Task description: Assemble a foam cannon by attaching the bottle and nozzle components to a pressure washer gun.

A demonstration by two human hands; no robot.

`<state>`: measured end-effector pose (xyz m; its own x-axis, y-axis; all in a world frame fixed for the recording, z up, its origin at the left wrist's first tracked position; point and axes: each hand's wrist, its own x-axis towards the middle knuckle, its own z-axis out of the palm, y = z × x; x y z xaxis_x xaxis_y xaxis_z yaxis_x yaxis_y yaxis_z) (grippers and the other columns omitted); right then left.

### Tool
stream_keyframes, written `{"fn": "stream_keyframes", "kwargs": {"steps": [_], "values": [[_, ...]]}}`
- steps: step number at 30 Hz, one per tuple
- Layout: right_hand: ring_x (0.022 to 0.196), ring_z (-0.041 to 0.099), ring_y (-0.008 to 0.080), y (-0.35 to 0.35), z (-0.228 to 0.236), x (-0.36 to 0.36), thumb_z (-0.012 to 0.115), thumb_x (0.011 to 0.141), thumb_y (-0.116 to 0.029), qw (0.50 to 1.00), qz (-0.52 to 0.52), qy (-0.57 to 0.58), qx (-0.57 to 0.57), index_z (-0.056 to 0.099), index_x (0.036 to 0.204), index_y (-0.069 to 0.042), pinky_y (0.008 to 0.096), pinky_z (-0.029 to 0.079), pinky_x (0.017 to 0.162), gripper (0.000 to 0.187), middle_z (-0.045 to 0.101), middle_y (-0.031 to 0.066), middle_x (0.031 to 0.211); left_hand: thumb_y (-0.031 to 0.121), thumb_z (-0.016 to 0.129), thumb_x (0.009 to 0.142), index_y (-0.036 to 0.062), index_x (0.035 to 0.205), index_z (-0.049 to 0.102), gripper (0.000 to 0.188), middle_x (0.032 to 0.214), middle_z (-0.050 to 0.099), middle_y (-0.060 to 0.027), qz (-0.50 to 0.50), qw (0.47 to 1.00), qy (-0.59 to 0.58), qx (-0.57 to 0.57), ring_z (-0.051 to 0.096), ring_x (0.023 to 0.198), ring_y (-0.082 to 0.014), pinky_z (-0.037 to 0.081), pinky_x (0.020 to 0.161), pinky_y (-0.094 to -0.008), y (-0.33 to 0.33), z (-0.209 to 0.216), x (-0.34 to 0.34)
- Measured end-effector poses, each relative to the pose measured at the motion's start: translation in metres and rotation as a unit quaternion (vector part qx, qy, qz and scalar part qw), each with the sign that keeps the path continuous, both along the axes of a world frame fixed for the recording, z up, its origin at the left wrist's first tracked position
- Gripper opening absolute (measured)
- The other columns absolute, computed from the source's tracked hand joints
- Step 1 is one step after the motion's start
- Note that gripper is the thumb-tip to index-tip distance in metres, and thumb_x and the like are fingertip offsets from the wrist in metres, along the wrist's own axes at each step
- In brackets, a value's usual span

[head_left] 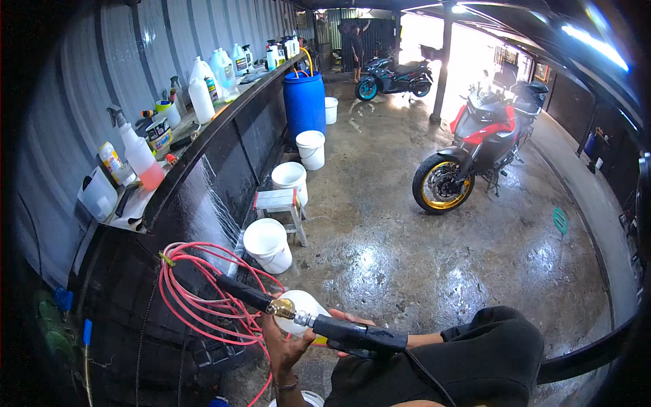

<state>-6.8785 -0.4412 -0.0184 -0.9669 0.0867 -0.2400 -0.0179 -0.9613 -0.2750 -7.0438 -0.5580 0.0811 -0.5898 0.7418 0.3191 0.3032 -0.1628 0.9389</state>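
A pressure-washer foam gun [369,337] slants across the front of me, with a black body, a brass fitting and a black nozzle toward the left. Below its fitting hangs a white bottle [305,302] with some yellow near its lower end. My left hand [286,347] is closed around the near left side of the bottle, thumb up by the fitting. Behind the gun, my right hand [351,317] is against the bottle's other side, its palm mostly hidden by the black body. White streaks like spray [210,210] show against the dark panel beyond the nozzle.
A coiled red hose [183,292] hangs at left. White buckets [267,245], a step stool [278,201] and a blue barrel [304,105] line the panel. Spray bottles [140,156] crowd the ledge. A red motorcycle [475,146] stands on wet floor; a person [357,54] is far back.
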Motion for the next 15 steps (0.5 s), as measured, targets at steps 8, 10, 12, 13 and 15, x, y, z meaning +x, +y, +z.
{"fn": "stream_keyframes", "kwargs": {"steps": [8,10,12,13,15], "values": [[0.116,0.047,0.0269,0.003,-0.020,-0.002,0.050,0.091,-0.041,0.995,0.046,0.086,-0.014,0.017,0.144,-0.019,0.0484,0.052,0.084,0.065,0.033,0.0110,0.138,0.042,0.071,0.069,-0.0030,0.123,0.040,0.077,0.114,0.047,-0.0167,0.020,0.991,0.012,0.131,0.050,0.106,-0.0264,0.042,0.090,-0.0393,0.017,-0.022,-0.004],[0.116,0.048,0.0266,0.001,-0.019,-0.004,0.050,0.091,-0.040,0.996,0.044,0.072,-0.002,0.016,0.144,-0.017,0.0483,0.052,0.084,0.067,0.034,0.0106,0.137,0.051,0.064,0.077,-0.0039,0.118,0.046,0.071,0.113,0.049,-0.0177,0.000,0.970,-0.032,0.239,0.050,0.105,-0.0267,0.041,0.091,-0.0413,0.023,-0.026,-0.009],[0.114,0.049,0.0260,-0.001,-0.015,-0.005,0.051,0.091,-0.039,0.983,0.026,0.066,0.167,0.017,0.144,-0.018,0.0480,0.051,0.085,0.066,0.034,0.0103,0.137,0.055,0.058,0.081,-0.0038,0.113,0.050,0.068,0.110,0.052,-0.0178,-0.015,0.960,-0.033,0.276,0.052,0.103,-0.0277,0.042,0.089,-0.0429,0.027,-0.026,-0.013],[0.114,0.049,0.0256,-0.002,-0.012,-0.004,0.051,0.091,-0.038,0.961,0.009,0.027,0.273,0.017,0.144,-0.018,0.0478,0.051,0.086,0.066,0.034,0.0102,0.137,0.055,0.059,0.080,-0.0031,0.113,0.051,0.067,0.109,0.053,-0.0173,-0.009,0.968,-0.033,0.248,0.053,0.102,-0.0282,0.042,0.089,-0.0429,0.027,-0.024,-0.016],[0.112,0.051,0.0248,-0.005,-0.002,-0.002,0.050,0.092,-0.038,0.964,0.003,0.010,0.267,0.018,0.143,-0.017,0.0472,0.050,0.088,0.064,0.035,0.0103,0.136,0.049,0.062,0.081,-0.0017,0.109,0.054,0.058,0.106,0.056,-0.0166,-0.029,0.978,-0.048,0.202,0.055,0.100,-0.0292,0.043,0.088,-0.0427,0.025,-0.018,-0.018]]}}
